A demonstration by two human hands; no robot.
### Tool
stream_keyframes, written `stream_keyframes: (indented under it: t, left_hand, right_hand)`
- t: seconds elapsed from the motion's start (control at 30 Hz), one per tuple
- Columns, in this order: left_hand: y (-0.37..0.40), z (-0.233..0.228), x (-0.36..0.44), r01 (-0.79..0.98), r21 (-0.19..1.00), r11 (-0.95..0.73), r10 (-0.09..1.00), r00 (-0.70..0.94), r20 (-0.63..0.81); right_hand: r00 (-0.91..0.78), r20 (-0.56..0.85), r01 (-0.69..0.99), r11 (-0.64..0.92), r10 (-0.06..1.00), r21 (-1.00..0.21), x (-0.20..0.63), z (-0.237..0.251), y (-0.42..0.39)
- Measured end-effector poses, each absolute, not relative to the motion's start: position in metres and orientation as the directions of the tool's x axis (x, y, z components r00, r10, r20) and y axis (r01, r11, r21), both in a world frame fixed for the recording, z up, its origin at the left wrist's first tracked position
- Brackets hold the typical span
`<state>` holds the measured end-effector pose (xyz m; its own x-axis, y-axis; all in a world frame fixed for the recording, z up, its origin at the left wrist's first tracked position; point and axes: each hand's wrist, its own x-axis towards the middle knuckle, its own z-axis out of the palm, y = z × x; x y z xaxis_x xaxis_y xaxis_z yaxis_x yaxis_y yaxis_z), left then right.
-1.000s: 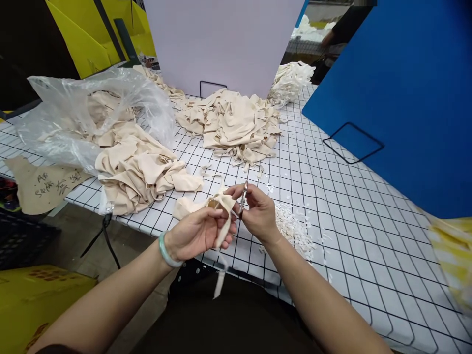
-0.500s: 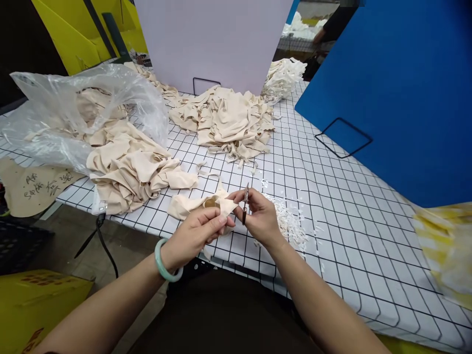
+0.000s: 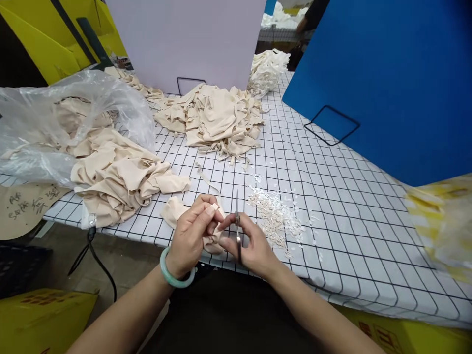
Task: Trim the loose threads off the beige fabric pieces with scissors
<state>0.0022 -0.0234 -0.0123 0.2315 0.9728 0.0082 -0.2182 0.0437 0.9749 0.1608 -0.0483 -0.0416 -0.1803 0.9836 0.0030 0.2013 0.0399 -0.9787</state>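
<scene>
My left hand (image 3: 195,231), with a pale green bangle (image 3: 176,275) on its wrist, pinches a piece of beige fabric (image 3: 173,210). The fabric's edge pokes out at the fingertips, and the rest hangs onto the table below. My right hand (image 3: 252,246) holds a pair of small scissors (image 3: 238,226), blades pointing up and away from me. Its fingertips sit close beside the left hand's, and I cannot tell whether they touch the fabric. Just right of the scissors lies a scatter of tiny beige and white clippings (image 3: 276,216).
A heap of beige fabric pieces (image 3: 121,172) spills from a clear plastic bag (image 3: 136,105) on the left. Another beige heap (image 3: 221,115) lies farther back on the checked tablecloth (image 3: 332,246). A pale panel (image 3: 191,39) and a blue panel (image 3: 387,88) stand behind.
My left hand has turned and bunched up the fabric. My right hand has lowered slightly with the scissors, whose blades now point straighter up. The view has shifted a little to the right.
</scene>
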Motion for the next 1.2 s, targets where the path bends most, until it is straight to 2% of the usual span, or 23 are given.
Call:
stream_keyframes:
  t: [0.1,0.2,0.37,0.53,1.2]
  left_hand:
    - [-0.028,-0.018,0.009,-0.157,0.988,-0.005,0.956,0.290,0.051]
    - [-0.032,-0.023,0.015,-0.123,0.992,-0.034,0.935,0.345,0.075]
    - [-0.032,-0.028,0.021,-0.029,0.992,-0.124,0.912,0.391,0.125]
    - [-0.030,-0.026,0.022,-0.022,0.978,-0.209,0.873,0.447,0.196]
    - [-0.032,-0.027,0.027,0.048,0.953,-0.299,0.836,0.494,0.237]
  right_hand:
    - [-0.183,0.038,0.477,0.123,0.982,-0.870,0.190,-0.034,-0.054]
    - [-0.242,0.029,0.579,0.168,0.970,-0.798,0.203,-0.032,-0.062]
    - [-0.273,0.070,0.571,0.221,0.959,-0.790,0.208,-0.033,-0.069]
    - [-0.255,0.081,0.558,0.216,0.963,-0.801,0.211,-0.033,-0.070]
    - [-0.231,0.088,0.552,0.204,0.969,-0.808,0.214,-0.036,-0.072]
